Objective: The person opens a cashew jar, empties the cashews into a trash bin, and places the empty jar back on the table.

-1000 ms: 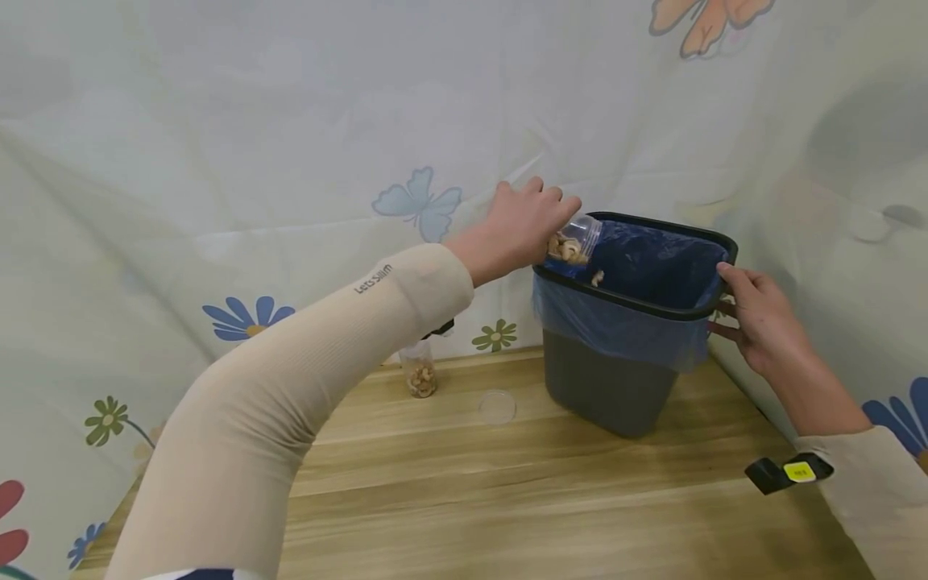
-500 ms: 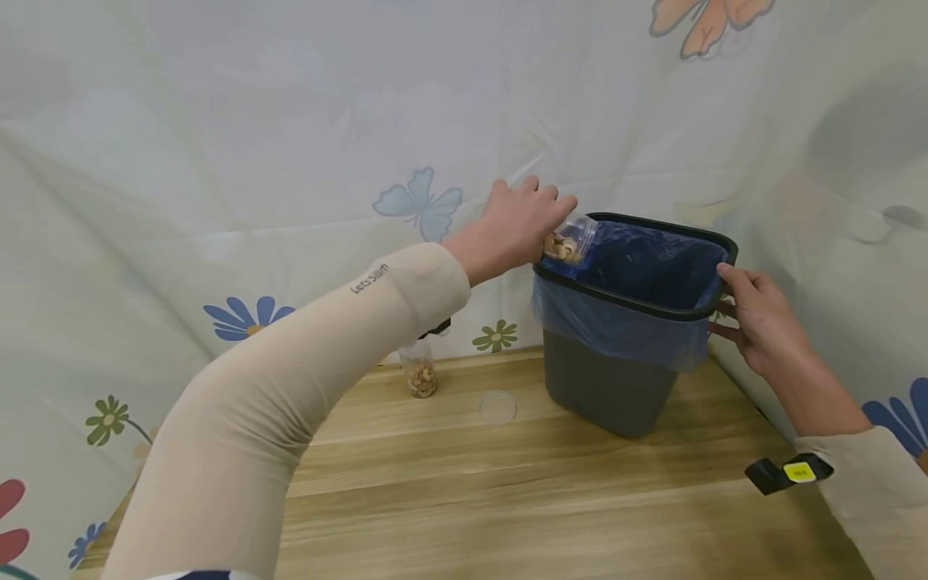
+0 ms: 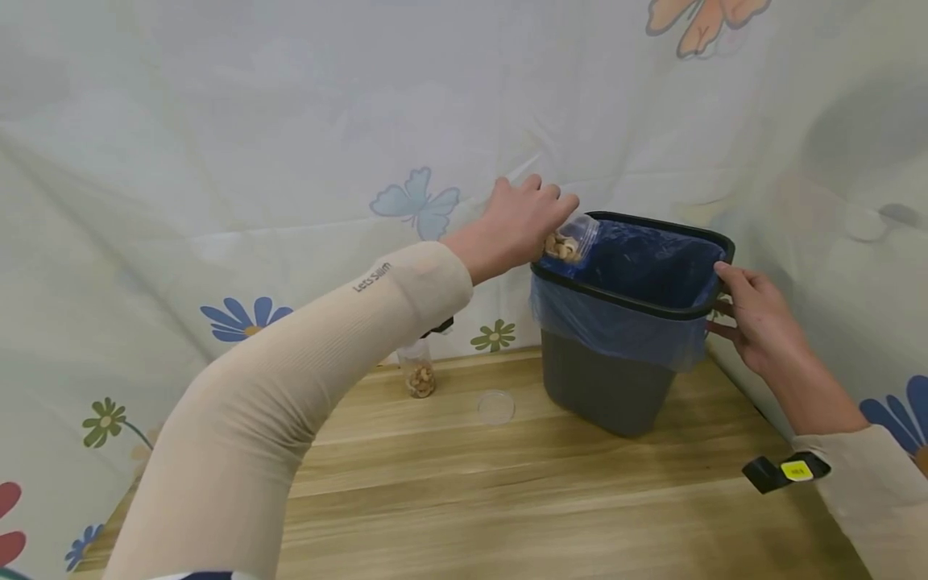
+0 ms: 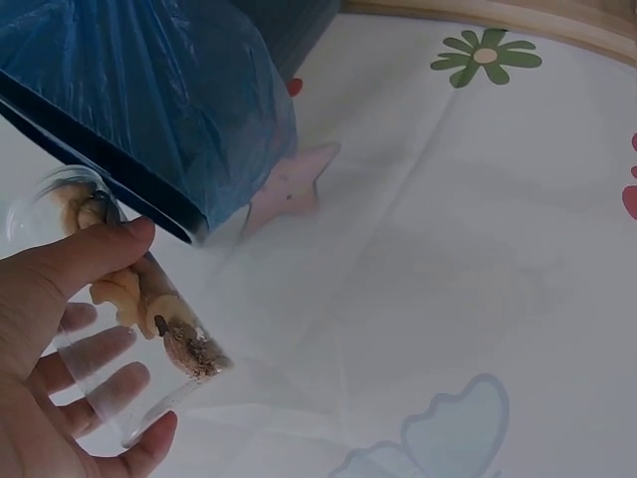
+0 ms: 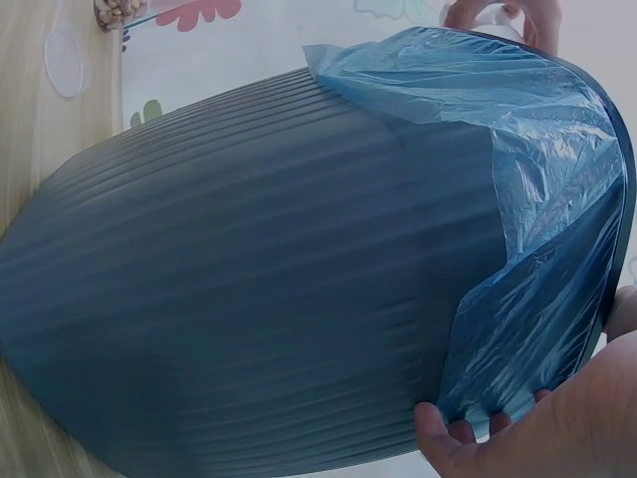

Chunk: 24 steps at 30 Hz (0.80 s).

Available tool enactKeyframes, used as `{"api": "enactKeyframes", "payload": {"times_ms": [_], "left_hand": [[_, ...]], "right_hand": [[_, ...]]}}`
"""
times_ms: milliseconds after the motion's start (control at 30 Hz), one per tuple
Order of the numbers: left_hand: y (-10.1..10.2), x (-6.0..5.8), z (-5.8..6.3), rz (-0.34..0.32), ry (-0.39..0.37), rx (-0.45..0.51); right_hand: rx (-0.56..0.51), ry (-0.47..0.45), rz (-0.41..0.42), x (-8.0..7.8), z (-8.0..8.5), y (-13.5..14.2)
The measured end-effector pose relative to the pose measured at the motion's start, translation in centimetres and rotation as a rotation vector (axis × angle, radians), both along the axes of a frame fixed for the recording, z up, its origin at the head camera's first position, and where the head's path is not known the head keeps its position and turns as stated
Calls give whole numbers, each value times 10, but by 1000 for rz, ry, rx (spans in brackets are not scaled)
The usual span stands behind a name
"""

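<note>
My left hand [image 3: 516, 224] grips a clear plastic jar [image 3: 584, 234] and holds it tilted at the left rim of a dark grey trash bin [image 3: 602, 383]. Inside the jar, cashew nuts [image 4: 117, 295] show in the left wrist view, with brown crumbs near its base. A blue bag [image 3: 616, 326] lines the bin and folds over the outside. On the other side, my right hand [image 3: 768, 318] grips the bin's right rim, thumb over the edge and fingers against the outside. The bin's bottom inside is hidden.
A second clear jar [image 3: 420, 379] with cashews stands upright on the wooden table [image 3: 464, 499], partly behind the left forearm. Beside it lies a round clear lid [image 3: 496, 408]. A printed cloth backdrop [image 3: 304, 145] rises close behind the bin and along the right side.
One second ago a cashew was dropping from the jar's mouth into the bin; now none is seen falling. The left hand with the jar shifted slightly left, then back. The right hand stays put.
</note>
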<state>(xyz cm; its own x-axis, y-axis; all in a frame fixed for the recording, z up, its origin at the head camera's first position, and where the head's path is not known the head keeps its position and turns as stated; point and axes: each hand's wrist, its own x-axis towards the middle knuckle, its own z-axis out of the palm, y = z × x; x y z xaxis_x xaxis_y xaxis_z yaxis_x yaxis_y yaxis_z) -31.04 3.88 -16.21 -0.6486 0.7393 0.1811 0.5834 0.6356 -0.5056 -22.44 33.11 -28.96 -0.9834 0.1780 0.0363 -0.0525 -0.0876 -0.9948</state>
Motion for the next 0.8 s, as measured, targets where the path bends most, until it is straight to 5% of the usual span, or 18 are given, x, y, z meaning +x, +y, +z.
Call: {"api": "enactKeyframes", "payload": {"times_ms": [800], "left_hand": [[7,2,1,-4,7,-25]], "right_hand": [[-14,40,7,-1,1,-2]]}}
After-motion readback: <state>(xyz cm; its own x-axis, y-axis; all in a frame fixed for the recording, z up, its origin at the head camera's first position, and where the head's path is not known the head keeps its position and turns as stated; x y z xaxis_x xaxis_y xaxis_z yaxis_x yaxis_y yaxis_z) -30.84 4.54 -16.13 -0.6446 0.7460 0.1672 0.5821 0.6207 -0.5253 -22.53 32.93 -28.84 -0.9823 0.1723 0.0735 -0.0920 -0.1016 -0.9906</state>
